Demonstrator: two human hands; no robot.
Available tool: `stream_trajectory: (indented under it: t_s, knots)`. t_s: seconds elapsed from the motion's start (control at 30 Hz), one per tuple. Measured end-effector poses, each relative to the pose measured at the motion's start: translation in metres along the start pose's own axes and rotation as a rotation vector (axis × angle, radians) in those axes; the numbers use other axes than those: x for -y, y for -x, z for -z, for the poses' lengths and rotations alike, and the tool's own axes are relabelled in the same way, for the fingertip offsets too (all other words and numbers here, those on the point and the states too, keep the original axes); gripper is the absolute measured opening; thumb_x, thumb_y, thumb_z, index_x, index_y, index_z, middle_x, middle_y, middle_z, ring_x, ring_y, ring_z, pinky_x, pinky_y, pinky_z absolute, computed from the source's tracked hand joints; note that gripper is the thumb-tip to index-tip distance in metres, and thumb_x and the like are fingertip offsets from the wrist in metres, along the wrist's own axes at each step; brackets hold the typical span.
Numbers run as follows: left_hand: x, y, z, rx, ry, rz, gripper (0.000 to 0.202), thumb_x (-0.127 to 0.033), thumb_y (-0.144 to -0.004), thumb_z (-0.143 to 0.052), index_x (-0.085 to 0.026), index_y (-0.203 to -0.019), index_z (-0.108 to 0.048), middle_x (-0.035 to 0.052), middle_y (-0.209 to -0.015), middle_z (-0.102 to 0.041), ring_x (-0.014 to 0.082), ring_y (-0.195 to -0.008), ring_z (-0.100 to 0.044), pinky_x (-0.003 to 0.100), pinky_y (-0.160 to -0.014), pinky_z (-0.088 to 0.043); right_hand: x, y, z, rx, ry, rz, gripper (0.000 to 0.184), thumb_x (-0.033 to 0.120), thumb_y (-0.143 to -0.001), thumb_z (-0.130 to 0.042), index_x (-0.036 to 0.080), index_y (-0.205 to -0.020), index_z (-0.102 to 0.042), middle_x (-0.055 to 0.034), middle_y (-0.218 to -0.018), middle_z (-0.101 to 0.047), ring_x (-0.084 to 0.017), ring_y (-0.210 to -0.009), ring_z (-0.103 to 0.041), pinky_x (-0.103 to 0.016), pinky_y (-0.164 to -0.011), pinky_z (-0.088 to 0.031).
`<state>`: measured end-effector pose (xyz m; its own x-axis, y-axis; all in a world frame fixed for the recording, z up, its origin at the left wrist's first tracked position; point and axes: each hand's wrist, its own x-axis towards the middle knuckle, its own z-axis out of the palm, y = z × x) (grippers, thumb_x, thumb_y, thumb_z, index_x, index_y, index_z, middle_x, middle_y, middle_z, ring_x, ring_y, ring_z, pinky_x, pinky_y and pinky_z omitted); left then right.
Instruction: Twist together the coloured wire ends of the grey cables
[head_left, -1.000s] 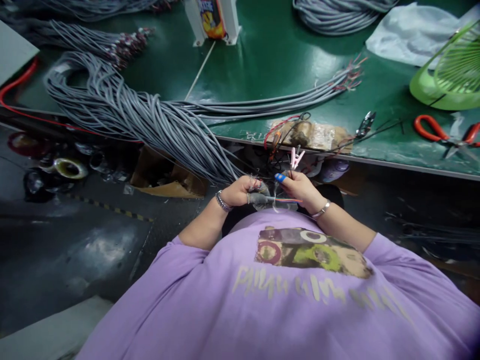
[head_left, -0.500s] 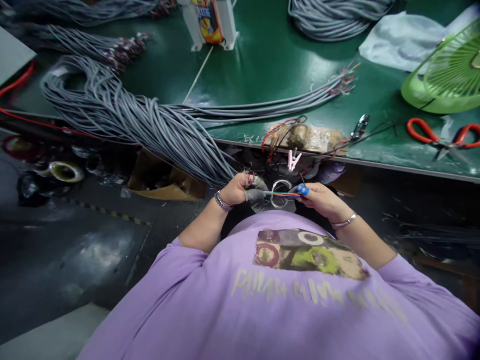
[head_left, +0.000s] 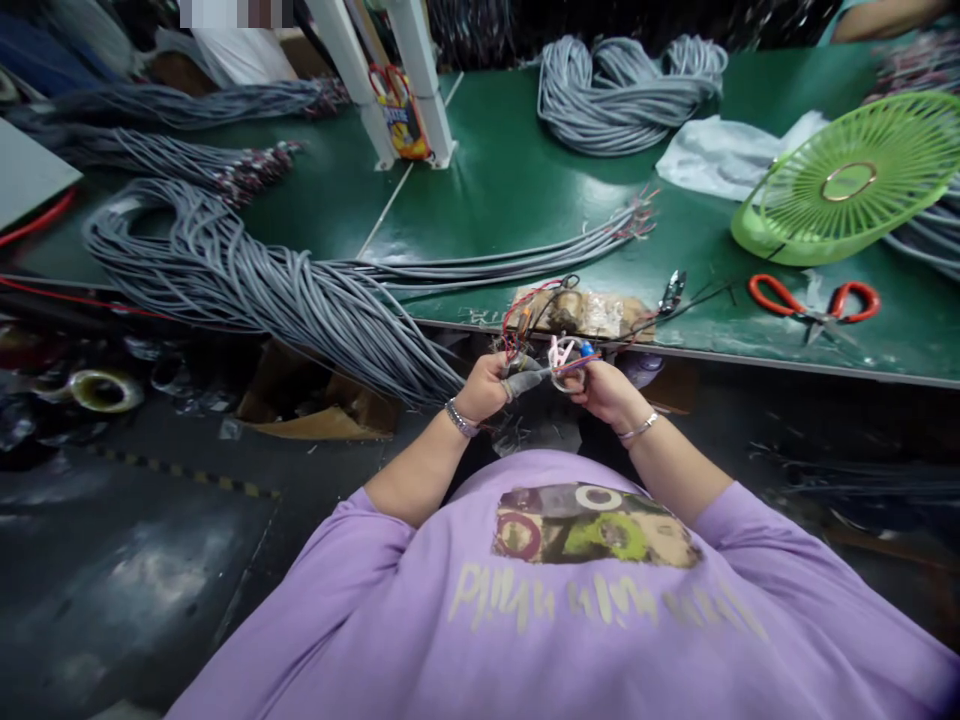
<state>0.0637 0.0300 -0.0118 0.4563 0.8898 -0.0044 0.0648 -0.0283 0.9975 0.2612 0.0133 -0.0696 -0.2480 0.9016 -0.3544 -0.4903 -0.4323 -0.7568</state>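
Note:
My left hand (head_left: 486, 387) is closed round the end of a grey cable (head_left: 525, 378) that leads back into the big grey cable bundle (head_left: 285, 290) draped over the table edge. My right hand (head_left: 604, 390), with a blue cap on one fingertip, pinches the thin coloured wires (head_left: 570, 368) coming out of that cable end. Both hands are close together just below the front edge of the green table (head_left: 525, 190), beside a pink clip (head_left: 559, 350).
On the table lie red-handled scissors (head_left: 814, 303), a green fan grille (head_left: 851, 180), small cutters (head_left: 671, 292), a taped block with wires (head_left: 581, 312), a white bag (head_left: 720, 155), and more grey cable coils (head_left: 626, 90). A white stand (head_left: 405, 90) rises behind. Tape rolls (head_left: 105, 390) sit lower left.
My hands rose toward the table edge and my right hand came back in close to the left one. The camera tilted up, so more of the far table shows.

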Motion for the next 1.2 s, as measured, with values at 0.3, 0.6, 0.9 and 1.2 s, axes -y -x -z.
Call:
stream_trajectory:
  t_s: [0.3, 0.6, 0.9, 1.2]
  knots:
    - [0.011, -0.007, -0.007, -0.015, 0.031, 0.058, 0.047, -0.055, -0.066, -0.083, -0.011, -0.077, -0.069, -0.0060, -0.047, -0.050, 0.0031, -0.037, -0.035, 0.019, -0.038, -0.025, 0.002, -0.010, -0.016, 0.137, -0.205, 0.034, 0.035, 0.042, -0.081, -0.072, 0.018, -0.070, -0.048, 0.0058, -0.054, -0.042, -0.004, -0.043, -0.026, -0.016, -0.038, -0.018]
    - [0.010, -0.006, -0.009, 0.019, 0.030, 0.042, 0.047, -0.054, -0.065, -0.084, -0.010, -0.075, -0.070, -0.0054, -0.048, -0.051, 0.0035, -0.042, -0.038, 0.019, -0.044, -0.029, 0.003, -0.015, -0.027, 0.109, -0.362, 0.010, 0.045, 0.052, -0.089, -0.066, 0.018, -0.067, -0.047, 0.0059, -0.052, -0.042, -0.003, -0.039, -0.027, -0.014, -0.034, -0.019]
    - [0.009, -0.006, -0.010, 0.058, 0.066, 0.060, 0.046, -0.051, -0.063, -0.087, -0.010, -0.073, -0.070, -0.0028, -0.056, -0.056, 0.0073, -0.056, -0.050, 0.021, -0.060, -0.043, 0.005, -0.014, -0.032, 0.052, -0.414, 0.013, 0.047, 0.057, -0.081, -0.073, 0.017, -0.069, -0.052, 0.0070, -0.049, -0.044, -0.002, -0.036, -0.027, -0.014, -0.031, -0.021]
    - [0.012, -0.011, -0.013, 0.168, 0.067, 0.107, 0.045, -0.050, -0.060, -0.089, -0.012, -0.061, -0.064, -0.0027, -0.053, -0.054, 0.0135, -0.070, -0.059, 0.025, -0.073, -0.048, 0.007, -0.013, -0.038, 0.025, -0.454, -0.005, 0.050, 0.059, -0.076, -0.077, 0.017, -0.071, -0.051, 0.0077, -0.050, -0.047, -0.001, -0.038, -0.033, -0.013, -0.034, -0.026]
